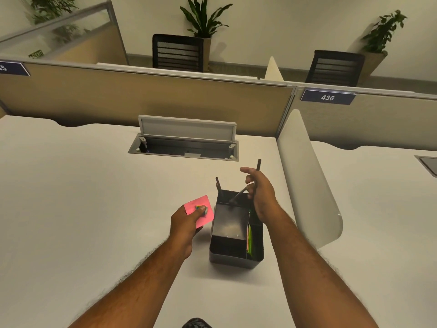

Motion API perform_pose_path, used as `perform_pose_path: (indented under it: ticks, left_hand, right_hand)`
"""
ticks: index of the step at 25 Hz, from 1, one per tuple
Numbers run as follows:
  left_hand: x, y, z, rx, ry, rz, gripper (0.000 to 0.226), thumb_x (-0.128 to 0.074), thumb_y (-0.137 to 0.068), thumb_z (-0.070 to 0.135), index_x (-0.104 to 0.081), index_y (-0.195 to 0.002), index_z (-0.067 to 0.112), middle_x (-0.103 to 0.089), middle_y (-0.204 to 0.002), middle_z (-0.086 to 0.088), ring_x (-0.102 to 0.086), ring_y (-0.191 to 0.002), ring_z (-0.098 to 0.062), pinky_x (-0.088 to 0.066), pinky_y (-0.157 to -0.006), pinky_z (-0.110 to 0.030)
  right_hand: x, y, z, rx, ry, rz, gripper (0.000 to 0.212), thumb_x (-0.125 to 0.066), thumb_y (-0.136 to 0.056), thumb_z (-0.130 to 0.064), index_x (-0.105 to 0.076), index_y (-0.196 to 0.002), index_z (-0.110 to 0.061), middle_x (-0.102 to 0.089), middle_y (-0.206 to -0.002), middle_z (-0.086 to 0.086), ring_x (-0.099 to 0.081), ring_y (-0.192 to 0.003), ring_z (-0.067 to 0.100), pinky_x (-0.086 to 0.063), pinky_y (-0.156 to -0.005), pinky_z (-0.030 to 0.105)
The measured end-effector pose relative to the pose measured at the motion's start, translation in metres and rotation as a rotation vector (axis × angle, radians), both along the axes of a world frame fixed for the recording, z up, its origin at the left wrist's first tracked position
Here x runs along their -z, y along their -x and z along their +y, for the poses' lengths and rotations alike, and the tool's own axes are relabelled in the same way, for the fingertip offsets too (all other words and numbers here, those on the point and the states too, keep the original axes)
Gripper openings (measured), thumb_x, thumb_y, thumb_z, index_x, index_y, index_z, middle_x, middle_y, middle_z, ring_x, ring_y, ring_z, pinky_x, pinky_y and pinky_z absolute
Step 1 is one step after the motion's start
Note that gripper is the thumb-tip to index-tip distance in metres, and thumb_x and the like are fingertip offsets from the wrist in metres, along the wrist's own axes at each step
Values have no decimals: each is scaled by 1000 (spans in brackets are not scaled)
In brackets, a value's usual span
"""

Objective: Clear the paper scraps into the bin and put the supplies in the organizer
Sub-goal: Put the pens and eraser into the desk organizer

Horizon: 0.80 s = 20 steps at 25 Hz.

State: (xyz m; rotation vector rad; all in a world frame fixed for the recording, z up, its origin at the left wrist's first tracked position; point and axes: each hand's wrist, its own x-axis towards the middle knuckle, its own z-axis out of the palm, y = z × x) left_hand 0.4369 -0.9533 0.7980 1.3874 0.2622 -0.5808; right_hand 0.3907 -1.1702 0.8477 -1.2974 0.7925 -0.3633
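Observation:
A black desk organizer (230, 235) stands on the white desk in front of me. One dark pen (218, 187) leans in its far compartment, and green and orange paper sits in its right slot (249, 240). My right hand (259, 192) hovers over the far right corner of the organizer, shut on a dark pen (258, 165) whose top points up; a second pen (238, 195) slants from the fingers into the far compartment. Just left of the organizer, my left hand (185, 227) holds a pink sticky-note pad (201, 210) with a small strip of coloured tabs under the thumb.
The white desk (82, 197) runs wide to the left. An open cable tray with a raised lid (186, 140) lies behind the organizer. A white curved divider (305, 178) stands close on the right. Tan partition panels close off the back.

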Motion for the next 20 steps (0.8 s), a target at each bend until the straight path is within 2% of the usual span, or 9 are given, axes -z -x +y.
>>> perform_pose_path:
  ticks: [3,6,9,12,14,16,20]
  left_hand:
    - [-2,0,-2,-41,34,-5,51,-81,-93,15,-64,-141,11,-70,-136,-15,-68,-123,-35,-59,-98,-45]
    - [-6,0,-6,-71,97,2,49,-80,-93,12,-65,-139,9,-70,-136,-16,-69,-122,-33,-59,-100,-45]
    - [-11,2,-15,-47,105,-11,50,-81,-92,12,-65,-139,10,-70,-135,-16,-68,-122,-34,-59,-101,-46]
    - [-13,7,-22,-33,128,-2,45,-81,-92,11,-67,-135,12,-72,-131,-15,-70,-117,-32,-59,-96,-43]
    - [-15,10,-25,-12,138,1,37,-81,-92,11,-70,-127,15,-74,-127,-14,-72,-110,-29,-59,-94,-42]
    - [-15,13,-27,6,141,-2,31,-80,-92,11,-71,-121,17,-75,-124,-13,-73,-108,-28,-59,-97,-44]
    - [-16,16,-30,18,118,-22,34,-80,-93,11,-70,-126,15,-75,-125,-14,-72,-113,-31,-57,-106,-49]
  right_hand:
    - [7,9,-7,119,-114,-68,25,-58,-101,-36,-72,-102,-16,-60,-73,-8,-46,-57,8,-41,-54,24]
    - [12,17,-12,201,-148,-102,24,-52,-104,-40,-63,-103,-18,-66,-76,-5,-58,-61,9,-51,-62,28]
    - [16,27,-14,219,-55,-74,25,-49,-107,-37,-64,-100,-18,-71,-90,-3,-72,-87,15,-60,-72,31]
    - [16,37,-10,158,83,47,34,-42,-110,-50,-61,-97,-25,-64,-104,-5,-64,-101,16,-50,-79,31]
    - [17,42,-9,97,158,82,35,-40,-110,-54,-63,-98,-29,-62,-108,-13,-58,-102,8,-43,-76,27]
    - [21,46,-9,32,231,74,29,-45,-110,-48,-66,-99,-31,-63,-107,-19,-59,-102,5,-41,-73,22]
    - [25,50,-9,-4,401,101,6,-66,-103,-33,-66,-100,-38,-66,-101,-21,-67,-94,8,-52,-67,14]
